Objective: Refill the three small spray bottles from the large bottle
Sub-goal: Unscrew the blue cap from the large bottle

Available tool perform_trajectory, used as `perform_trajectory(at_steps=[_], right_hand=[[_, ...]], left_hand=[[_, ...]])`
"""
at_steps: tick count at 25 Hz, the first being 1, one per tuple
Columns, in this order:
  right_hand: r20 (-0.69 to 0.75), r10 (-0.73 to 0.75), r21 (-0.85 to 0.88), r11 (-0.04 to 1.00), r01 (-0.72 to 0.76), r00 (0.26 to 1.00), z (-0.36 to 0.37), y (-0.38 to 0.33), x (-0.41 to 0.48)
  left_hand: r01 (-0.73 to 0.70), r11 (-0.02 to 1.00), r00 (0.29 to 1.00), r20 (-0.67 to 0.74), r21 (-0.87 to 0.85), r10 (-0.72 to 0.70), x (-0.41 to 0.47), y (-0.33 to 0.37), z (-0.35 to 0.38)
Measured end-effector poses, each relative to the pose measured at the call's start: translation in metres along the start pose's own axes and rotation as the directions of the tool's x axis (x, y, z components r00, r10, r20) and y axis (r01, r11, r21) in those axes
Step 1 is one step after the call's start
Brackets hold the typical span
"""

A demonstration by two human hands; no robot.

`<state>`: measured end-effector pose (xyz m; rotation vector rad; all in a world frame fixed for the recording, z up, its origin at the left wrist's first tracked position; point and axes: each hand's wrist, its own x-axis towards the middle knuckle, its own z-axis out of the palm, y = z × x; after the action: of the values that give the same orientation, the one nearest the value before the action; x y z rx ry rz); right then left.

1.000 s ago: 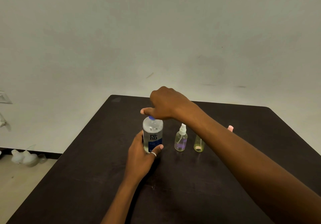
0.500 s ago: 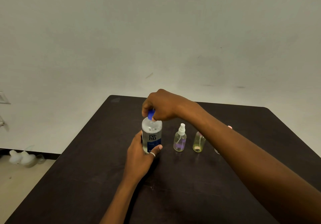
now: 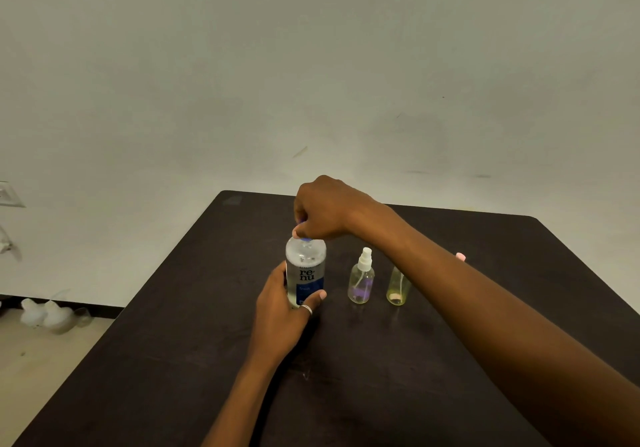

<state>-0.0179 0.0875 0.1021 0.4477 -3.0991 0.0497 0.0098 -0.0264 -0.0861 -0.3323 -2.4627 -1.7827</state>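
The large clear bottle (image 3: 304, 273) with a blue-and-white label stands upright on the dark table (image 3: 207, 360). My left hand (image 3: 282, 311) grips its lower body from the left. My right hand (image 3: 325, 211) is curled over the top and pinches the blue cap, which is mostly hidden. To the right stands a small spray bottle with a white nozzle and purple liquid (image 3: 361, 278). Beside it is a small yellowish bottle (image 3: 396, 289), its top hidden by my right forearm. A pink cap tip (image 3: 460, 256) of a third bottle peeks out behind the forearm.
The table's back edge meets a pale wall (image 3: 311, 82). On the floor at the left lie some whitish plastic objects (image 3: 48, 315). My right forearm crosses the table's right half diagonally.
My right hand has closed down tighter over the blue cap, its fingers turned round it. The left hand and the bottle have stayed in place.
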Motion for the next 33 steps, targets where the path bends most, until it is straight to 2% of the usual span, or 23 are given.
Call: perform_trajectory(at_steps=[4, 6, 9, 11, 14, 19, 25, 33], right_hand=[[0.119, -0.075, 0.093, 0.994, 0.064, 0.990, -0.007, 0.005, 0.000], [0.089, -0.039, 0.083, 0.996, 0.032, 0.995, -0.006, 0.005, 0.000], [-0.059, 0.074, 0.031, 0.997, -0.073, 0.995, 0.001, 0.002, -0.002], [-0.090, 0.088, -0.030, 0.995, -0.091, 0.992, 0.006, -0.002, -0.002], [-0.032, 0.016, -0.029, 0.999, -0.017, 0.999, 0.006, -0.002, 0.000], [0.089, -0.086, 0.105, 0.992, 0.076, 0.992, -0.012, 0.009, 0.002], [0.035, 0.031, 0.166, 0.985, -0.036, 0.999, -0.023, 0.031, 0.023], [0.303, 0.093, 0.104, 0.986, -0.130, 0.948, 0.047, 0.049, 0.079]], left_hand=[[-0.004, 1.000, 1.000, 0.008, 0.005, 0.004, 0.001, 0.000, -0.001], [-0.002, 1.000, 1.000, 0.004, 0.002, 0.002, 0.001, 0.000, -0.001], [-0.001, 1.000, 1.000, -0.004, -0.011, 0.001, 0.000, 0.000, 0.000], [-0.003, 1.000, 1.000, -0.002, -0.011, 0.003, 0.000, 0.000, 0.000], [-0.007, 1.000, 1.000, -0.004, 0.006, 0.007, 0.001, 0.000, 0.000], [0.000, 1.000, 1.000, 0.004, 0.015, 0.000, 0.001, 0.002, -0.001], [0.005, 1.000, 1.000, 0.010, 0.015, -0.006, 0.002, 0.001, -0.001], [0.026, 0.999, 1.000, 0.013, -0.024, -0.026, 0.004, -0.007, 0.001]])
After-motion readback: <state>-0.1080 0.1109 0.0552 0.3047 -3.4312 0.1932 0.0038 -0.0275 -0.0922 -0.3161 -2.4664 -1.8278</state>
